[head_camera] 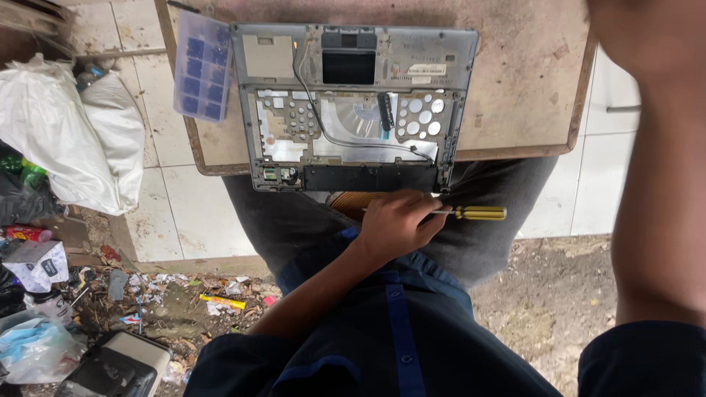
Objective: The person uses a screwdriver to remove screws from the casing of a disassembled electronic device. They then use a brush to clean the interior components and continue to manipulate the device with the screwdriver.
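Here the left hand is closed around a yellow-handled screwdriver, handle sticking out right of the fist, just below the opened laptop shell. The right hand's grip cannot be told.

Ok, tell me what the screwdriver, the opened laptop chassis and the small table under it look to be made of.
Screwdriver: translucent yellow handle, likely plastic, glossy; thin bare steel-looking shaft, held in the left hand.
Laptop chassis: grey frame, probably painted plastic, with shiny sheet-metal plates inside, punched with round holes.
Table: worn beige top, perhaps laminate, with a brown wood-like edge; scuffed and matte.
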